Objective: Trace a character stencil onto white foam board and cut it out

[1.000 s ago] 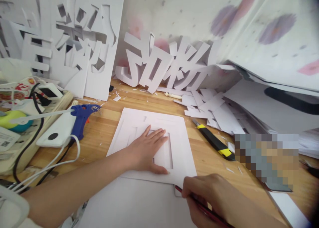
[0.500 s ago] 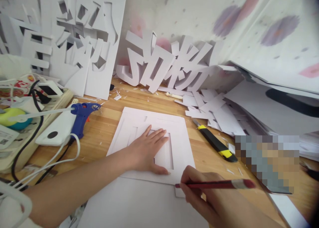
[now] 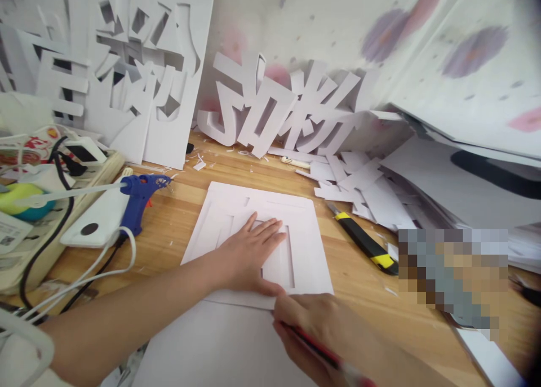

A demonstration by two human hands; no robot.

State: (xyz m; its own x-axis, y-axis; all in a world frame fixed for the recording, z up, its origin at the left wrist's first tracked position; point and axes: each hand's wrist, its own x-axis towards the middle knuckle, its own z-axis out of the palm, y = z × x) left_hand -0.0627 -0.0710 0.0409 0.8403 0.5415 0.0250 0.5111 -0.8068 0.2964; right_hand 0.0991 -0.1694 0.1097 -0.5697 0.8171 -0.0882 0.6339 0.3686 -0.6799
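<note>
A white foam-board piece with cut-out slots (image 3: 304,246) lies on a larger white sheet (image 3: 211,347) on the wooden table (image 3: 181,218). My left hand (image 3: 249,254) rests flat on it, fingers stretched out, pressing it down. My right hand (image 3: 325,333) is closed round a red pencil (image 3: 321,353) at the piece's near edge, its tip hidden under my fingers just below my left thumb.
A yellow-and-black utility knife (image 3: 366,243) lies to the right of the piece. A blue glue gun (image 3: 137,198) with a white cord sits to the left by a power strip (image 3: 97,218). Cut white foam letters (image 3: 270,108) lean against the back wall; scraps (image 3: 359,187) pile at right.
My right hand has slid left along the piece's near edge, and the red pencil has swung from lying level to pointing down toward me. My left hand has stayed put.
</note>
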